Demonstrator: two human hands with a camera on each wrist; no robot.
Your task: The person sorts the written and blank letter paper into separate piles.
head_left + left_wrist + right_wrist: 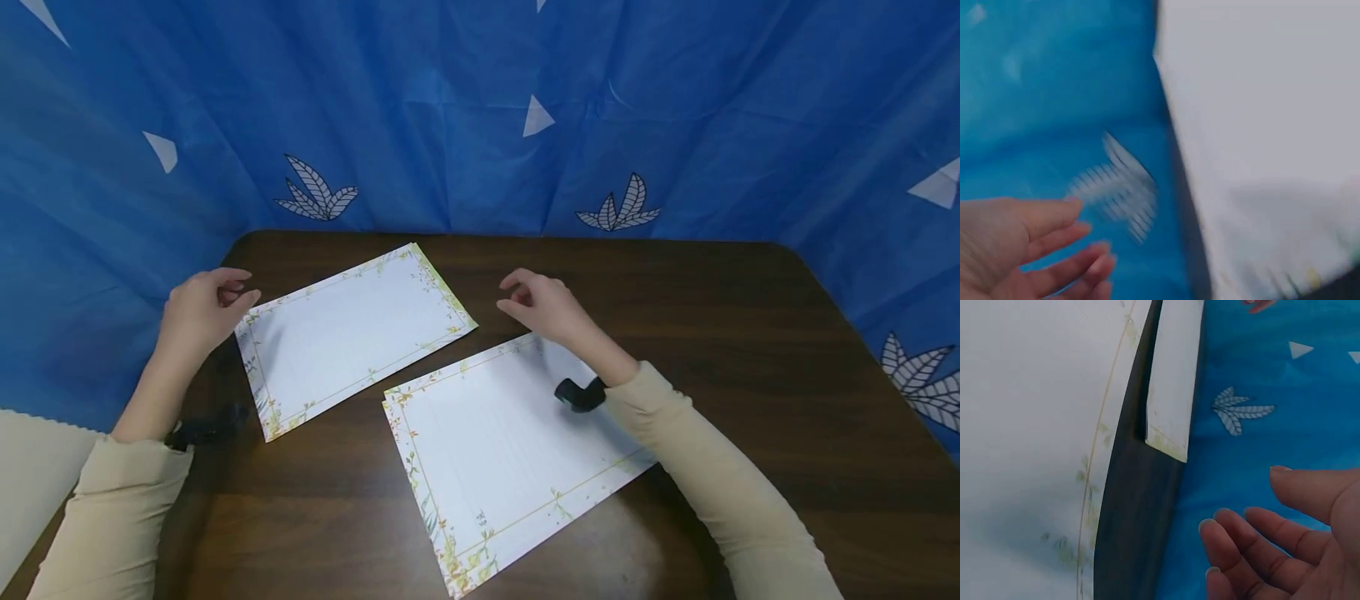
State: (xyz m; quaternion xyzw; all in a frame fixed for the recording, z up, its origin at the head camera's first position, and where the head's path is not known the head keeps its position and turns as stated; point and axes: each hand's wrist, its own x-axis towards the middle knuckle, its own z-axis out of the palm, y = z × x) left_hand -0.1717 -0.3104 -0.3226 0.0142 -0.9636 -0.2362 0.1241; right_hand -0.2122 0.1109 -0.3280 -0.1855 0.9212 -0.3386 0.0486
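Two stacks of white paper with floral printed borders lie on a dark wooden table. My left hand (201,307) hovers by the left corner of the farther paper stack (352,333), its fingers loosely bent around nothing. Above the far edge of the nearer paper stack (495,458) is my right hand (547,307), thumb and fingers apart with nothing between them. The right wrist view shows that hand's relaxed fingers (1260,550) beside the papers. In the left wrist view the left hand (1035,250) is likewise bare, next to a blurred sheet.
The dark wooden table (750,375) extends to the right of the papers. Behind it hangs a blue curtain (480,125) with white leaf and triangle prints. A pale cream surface (33,475) shows at the left edge. Each wrist wears a dark camera strap.
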